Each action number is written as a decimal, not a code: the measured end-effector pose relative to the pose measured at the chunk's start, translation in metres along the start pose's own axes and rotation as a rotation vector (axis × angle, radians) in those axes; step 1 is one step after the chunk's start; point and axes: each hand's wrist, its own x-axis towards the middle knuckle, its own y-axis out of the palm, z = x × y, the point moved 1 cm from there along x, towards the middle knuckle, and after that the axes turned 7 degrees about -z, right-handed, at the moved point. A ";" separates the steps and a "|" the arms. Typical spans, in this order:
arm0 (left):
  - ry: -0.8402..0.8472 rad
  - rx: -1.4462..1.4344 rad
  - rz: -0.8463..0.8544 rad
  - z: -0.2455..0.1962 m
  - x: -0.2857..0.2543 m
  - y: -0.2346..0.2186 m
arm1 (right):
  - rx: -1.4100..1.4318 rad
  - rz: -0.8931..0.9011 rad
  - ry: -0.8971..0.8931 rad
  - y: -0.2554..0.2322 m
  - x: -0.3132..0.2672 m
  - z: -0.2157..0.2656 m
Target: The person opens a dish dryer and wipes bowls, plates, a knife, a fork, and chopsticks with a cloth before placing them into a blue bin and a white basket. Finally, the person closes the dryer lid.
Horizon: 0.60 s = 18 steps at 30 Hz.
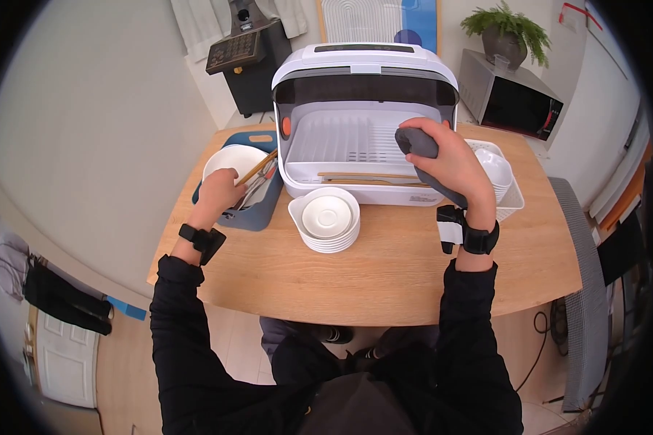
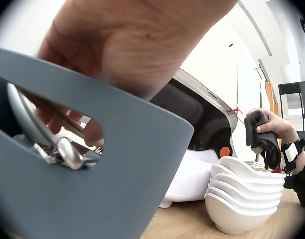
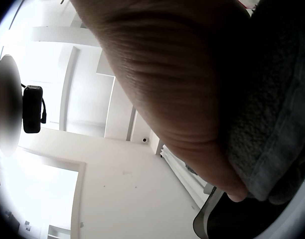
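My left hand (image 1: pixel 221 196) reaches into a blue-grey basket (image 1: pixel 270 210) and pinches wooden chopsticks (image 1: pixel 257 170) between thumb and fingers. Through the basket's handle hole, the left wrist view shows the fingers around the chopsticks, with metal spoons (image 2: pixel 70 153) just below. A white bowl (image 1: pixel 228 157) also sits in the basket. My right hand (image 1: pixel 453 161), raised before the right side of a white dish cabinet (image 1: pixel 366 194), grips a dark grey cloth (image 1: pixel 419 145). Inside the open cabinet is a ribbed rack (image 1: pixel 326 141), with chopsticks (image 1: pixel 377 175) lying along its front.
A stack of white bowls (image 1: pixel 329 243) stands on the wooden table (image 1: pixel 384 268) before the cabinet. To the cabinet's right is a white basket (image 1: pixel 514 199) holding white bowls (image 1: pixel 495 170). Behind are a microwave (image 1: pixel 516 109) with a potted plant (image 1: pixel 504 43) and a black machine (image 1: pixel 257 69).
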 end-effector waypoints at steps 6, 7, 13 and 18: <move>0.404 -0.215 -0.457 -0.081 -0.003 -0.013 | -0.056 -0.004 -0.024 0.001 -0.001 0.000; 0.452 -0.262 -0.411 -0.102 -0.004 -0.016 | -0.047 -0.007 -0.020 0.000 -0.001 -0.001; 0.624 -0.240 -0.032 -0.183 0.024 0.030 | 0.015 -0.043 -0.010 -0.006 -0.001 -0.004; 0.554 -0.165 0.148 -0.195 0.038 0.047 | 0.041 -0.072 0.012 -0.012 -0.003 -0.006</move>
